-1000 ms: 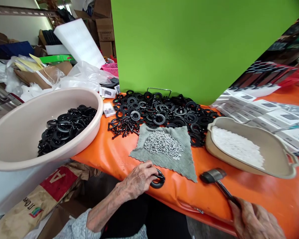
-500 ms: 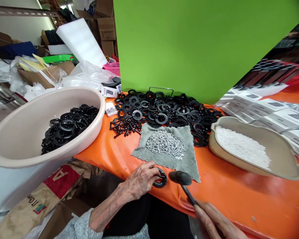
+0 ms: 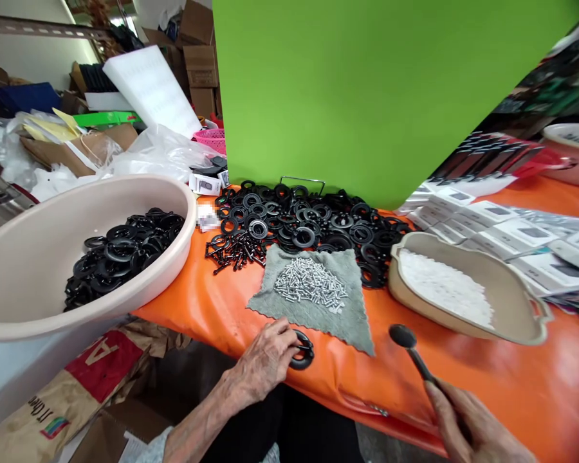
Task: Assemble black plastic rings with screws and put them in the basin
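My left hand pinched the ring; my right hand clasped the hammer, head well right of it.

Surface: glossy orange covering, creased along front edge. Heap of black rings across the back; loose pile of black pins at its left front. Grey-green cloth spread at centre, touching heap. Tan tray to the right, white boxes stacked behind it. Single black ring near front edge, left hand on it. Small metallic piece on front edge, right of ring.
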A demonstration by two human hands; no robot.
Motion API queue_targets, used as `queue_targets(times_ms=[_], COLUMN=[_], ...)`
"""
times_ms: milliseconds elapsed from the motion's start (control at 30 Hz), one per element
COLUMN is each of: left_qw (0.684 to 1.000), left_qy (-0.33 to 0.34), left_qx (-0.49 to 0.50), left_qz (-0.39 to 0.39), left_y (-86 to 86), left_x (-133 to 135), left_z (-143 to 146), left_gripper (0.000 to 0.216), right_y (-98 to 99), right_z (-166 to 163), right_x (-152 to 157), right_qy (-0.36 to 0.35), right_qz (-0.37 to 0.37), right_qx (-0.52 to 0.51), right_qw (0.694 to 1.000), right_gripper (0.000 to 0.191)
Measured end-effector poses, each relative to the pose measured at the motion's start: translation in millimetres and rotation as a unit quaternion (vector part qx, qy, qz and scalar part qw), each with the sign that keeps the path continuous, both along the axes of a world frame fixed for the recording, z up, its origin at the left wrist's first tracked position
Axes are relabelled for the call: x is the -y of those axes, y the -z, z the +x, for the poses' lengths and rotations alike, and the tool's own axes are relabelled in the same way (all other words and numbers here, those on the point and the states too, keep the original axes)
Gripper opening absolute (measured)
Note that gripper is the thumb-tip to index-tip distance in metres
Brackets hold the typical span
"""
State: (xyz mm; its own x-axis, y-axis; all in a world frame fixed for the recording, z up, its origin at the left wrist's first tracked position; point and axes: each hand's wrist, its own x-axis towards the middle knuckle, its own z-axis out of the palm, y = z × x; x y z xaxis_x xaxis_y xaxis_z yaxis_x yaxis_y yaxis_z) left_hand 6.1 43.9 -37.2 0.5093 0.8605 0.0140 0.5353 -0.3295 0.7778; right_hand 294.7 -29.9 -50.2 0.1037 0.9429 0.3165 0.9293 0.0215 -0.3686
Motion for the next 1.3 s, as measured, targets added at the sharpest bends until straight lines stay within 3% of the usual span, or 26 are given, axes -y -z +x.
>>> queue_targets(times_ms=[100, 167, 400, 533, 800, 1300], left_qw=[1.0, 1.0, 0.999, 0.997, 0.996, 0.997], left_qy=[-0.011, -0.019, -0.041, -0.056, -0.071, -0.075], left_qx=[0.01, 0.016, 0.033, 0.042, 0.053, 0.032], left_qz=[-0.003, 0.0, 0.006, -0.012, -0.009, -0.008], left_y=[2.6, 5.0, 11.4, 11.7, 15.4, 12.1], left_x=[1, 2, 5, 8, 7, 8], left_z=[1, 2, 3, 5, 7, 7], left_gripper=[0.015, 0.015, 0.016, 0.016, 0.015, 0.013], right_y=[1.5, -1.3, 1.7, 14.9, 23.2, 9.7], right_z=[31, 34, -36, -64, -55, -59], right_x=[-12, -22, -70, -91, -98, -109], right_qy=[-0.004, -0.009, -0.1, -0.093, -0.083, -0.166], right_qz=[0.045, 0.062, 0.05, 0.032, 0.037, -0.036], right_qx=[0.111, 0.146, 0.055, 0.033, -0.024, -0.026], right_qw=[0.993, 0.987, 0.992, 0.995, 0.996, 0.985], right_gripper=[0.021, 0.025, 0.022, 0.022, 0.025, 0.012])
